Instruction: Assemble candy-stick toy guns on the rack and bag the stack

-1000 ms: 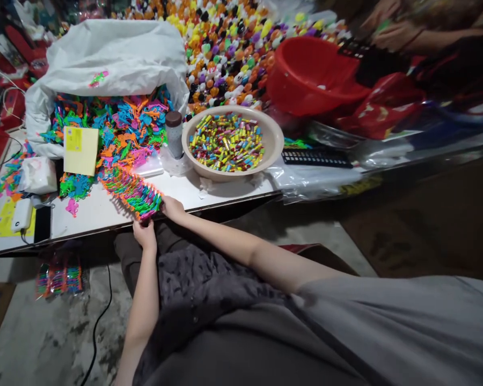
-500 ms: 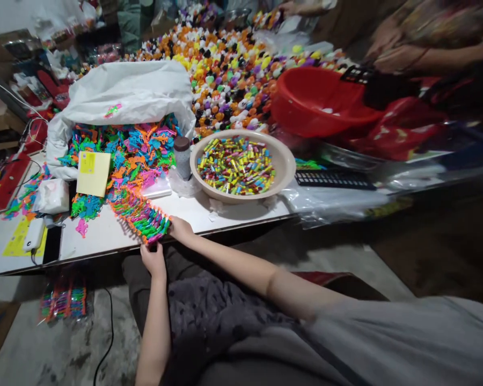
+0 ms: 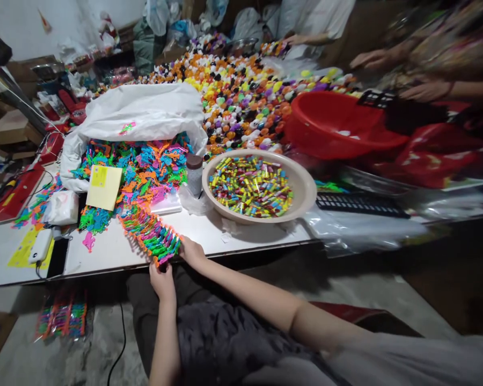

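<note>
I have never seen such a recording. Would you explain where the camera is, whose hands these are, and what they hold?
No machine is here: a person works with two bare hands. The camera sits on that person's head and looks forward and down. The left hand and right hand hold the near end of a row of colourful plastic pieces. It reaches over the white table toward a heap of loose pieces in similar colours, at the mouth of a white sack. To the right stands a beige bowl of small, colourful items; farther right is a red tub. The hands at the upper right belong to another person.
</note>
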Motion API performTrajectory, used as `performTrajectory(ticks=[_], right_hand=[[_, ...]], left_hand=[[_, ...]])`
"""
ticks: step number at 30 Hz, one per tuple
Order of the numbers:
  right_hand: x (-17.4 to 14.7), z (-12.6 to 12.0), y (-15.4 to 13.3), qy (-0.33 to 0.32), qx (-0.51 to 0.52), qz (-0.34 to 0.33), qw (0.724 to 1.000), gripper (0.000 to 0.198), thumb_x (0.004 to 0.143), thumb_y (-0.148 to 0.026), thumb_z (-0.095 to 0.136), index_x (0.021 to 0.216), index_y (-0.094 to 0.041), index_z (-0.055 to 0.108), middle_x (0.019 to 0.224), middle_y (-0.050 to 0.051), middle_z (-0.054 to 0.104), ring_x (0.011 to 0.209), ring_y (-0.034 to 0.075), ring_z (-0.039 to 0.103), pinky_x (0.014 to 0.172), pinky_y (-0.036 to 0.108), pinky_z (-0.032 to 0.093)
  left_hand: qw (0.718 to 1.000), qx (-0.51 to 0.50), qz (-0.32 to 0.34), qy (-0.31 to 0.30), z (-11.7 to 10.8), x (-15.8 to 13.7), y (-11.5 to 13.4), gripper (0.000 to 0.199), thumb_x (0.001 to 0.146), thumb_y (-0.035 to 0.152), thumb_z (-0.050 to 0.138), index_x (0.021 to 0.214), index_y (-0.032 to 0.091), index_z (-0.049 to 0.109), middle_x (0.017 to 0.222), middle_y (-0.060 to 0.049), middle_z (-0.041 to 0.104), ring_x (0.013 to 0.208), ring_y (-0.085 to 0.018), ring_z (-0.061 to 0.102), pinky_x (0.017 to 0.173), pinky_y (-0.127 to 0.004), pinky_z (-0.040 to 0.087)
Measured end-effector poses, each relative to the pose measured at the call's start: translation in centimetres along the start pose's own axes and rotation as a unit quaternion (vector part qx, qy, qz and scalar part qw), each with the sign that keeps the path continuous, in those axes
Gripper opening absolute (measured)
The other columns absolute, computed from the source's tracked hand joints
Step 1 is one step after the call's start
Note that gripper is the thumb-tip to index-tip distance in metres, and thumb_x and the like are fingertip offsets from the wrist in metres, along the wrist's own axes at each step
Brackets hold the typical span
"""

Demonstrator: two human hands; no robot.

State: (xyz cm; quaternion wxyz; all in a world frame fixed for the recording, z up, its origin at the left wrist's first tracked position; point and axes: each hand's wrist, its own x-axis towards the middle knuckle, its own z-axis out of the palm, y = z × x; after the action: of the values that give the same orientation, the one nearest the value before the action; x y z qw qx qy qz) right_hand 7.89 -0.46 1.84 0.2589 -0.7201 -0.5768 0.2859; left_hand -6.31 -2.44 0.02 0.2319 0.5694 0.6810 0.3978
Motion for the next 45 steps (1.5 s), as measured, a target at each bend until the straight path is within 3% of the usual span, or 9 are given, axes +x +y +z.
performTrajectory(ticks=[6,12,27,35,37,40,42,43,45], right_hand=[[0.4,-1.0,0.6,-0.017,0.02,-0.034,0.999,0.03,0.076,-0.023,0.059,0.105,-0.024,0.059,0.103,0.003,0.067,0.095,0.02,0.061,0.072,0.024,0.042],[-0.3,-0.2,0.6,0.004,0.013,-0.016,1.0,0.03,0.08,-0.027,0.056,0.11,-0.024,0.056,0.108,0.004,0.064,0.097,0.02,0.06,0.074,0.025,0.042],[-1.8,0.0,0.8,-0.027,-0.002,-0.017,0.999,0.019,0.08,-0.024,0.052,0.098,-0.02,0.057,0.101,0.003,0.064,0.09,0.017,0.057,0.071,0.024,0.041],[-2.2,0.2,0.3,-0.006,-0.048,-0.016,0.999,0.022,0.08,-0.025,0.05,0.1,-0.018,0.057,0.101,0.007,0.065,0.088,0.02,0.059,0.07,0.026,0.044],[-1.4,-0.5,0.4,-0.038,-0.053,-0.047,0.997,0.025,0.078,-0.022,0.053,0.102,-0.016,0.059,0.1,0.008,0.066,0.088,0.02,0.06,0.07,0.025,0.044],[1.4,-2.4,0.5,-0.2,-0.045,-0.106,0.973,0.024,0.075,-0.011,0.056,0.098,-0.013,0.063,0.091,0.005,0.068,0.08,0.016,0.061,0.071,0.022,0.044],[4.0,-3.8,0.5,-0.258,-0.052,-0.12,0.957,0.025,0.073,-0.004,0.054,0.095,-0.012,0.065,0.089,0.004,0.069,0.076,0.013,0.061,0.073,0.021,0.045],[5.3,-4.3,0.5,-0.238,-0.061,-0.122,0.962,0.028,0.073,-0.001,0.052,0.096,-0.011,0.065,0.092,0.005,0.069,0.078,0.013,0.061,0.075,0.022,0.045],[8.0,-4.9,0.2,-0.128,-0.082,-0.131,0.98,0.034,0.075,-0.001,0.05,0.105,-0.01,0.062,0.104,0.008,0.066,0.091,0.016,0.06,0.082,0.025,0.044]], left_hand=[[0.999,-0.006,0.036,-0.018,-0.7,-0.1,0.6,0.023,0.072,0.029,0.059,0.093,0.019,0.059,0.09,-0.009,0.064,0.09,-0.024,0.063,0.084,-0.038,0.049],[1.0,0.01,0.01,0.02,0.2,-0.3,0.2,0.022,0.068,0.025,0.062,0.088,0.019,0.06,0.084,-0.007,0.064,0.084,-0.024,0.064,0.08,-0.037,0.05],[0.999,-0.013,0.021,-0.025,-1.0,-0.9,-0.7,0.025,0.072,0.028,0.061,0.094,0.017,0.059,0.085,-0.005,0.063,0.079,-0.018,0.061,0.076,-0.029,0.048],[0.998,-0.033,0.032,-0.039,-1.3,-1.4,-0.4,0.022,0.074,0.024,0.061,0.094,0.016,0.056,0.088,-0.006,0.063,0.083,-0.017,0.061,0.083,-0.029,0.047],[0.998,-0.045,0.028,-0.044,-1.8,-1.8,-0.8,0.019,0.077,0.025,0.058,0.093,0.015,0.055,0.088,-0.007,0.063,0.083,-0.016,0.06,0.082,-0.028,0.047],[0.996,-0.077,0.018,-0.037,-3.7,-2.9,-1.9,0.026,0.086,0.03,0.046,0.106,0.014,0.051,0.096,-0.011,0.064,0.09,-0.016,0.061,0.086,-0.03,0.047],[0.998,-0.053,0.009,-0.034,-5.4,-4.0,-3.2,0.036,0.092,0.034,0.034,0.119,0.015,0.047,0.107,-0.013,0.064,0.108,-0.019,0.057,0.098,-0.038,0.041],[0.999,-0.017,-0.004,-0.034,-6.4,-4.6,-4.0,0.04,0.093,0.036,0.031,0.125,0.017,0.044,0.116,-0.014,0.061,0.122,-0.021,0.048,0.104,-0.044,0.034],[0.996,0.053,-0.069,-0.028,-8.1,-5.7,-5.7,0.048,0.093,0.039,0.026,0.139,0.024,0.031,0.142,-0.013,0.041,0.141,-0.025,0.021,0.109,-0.055,0.021]])
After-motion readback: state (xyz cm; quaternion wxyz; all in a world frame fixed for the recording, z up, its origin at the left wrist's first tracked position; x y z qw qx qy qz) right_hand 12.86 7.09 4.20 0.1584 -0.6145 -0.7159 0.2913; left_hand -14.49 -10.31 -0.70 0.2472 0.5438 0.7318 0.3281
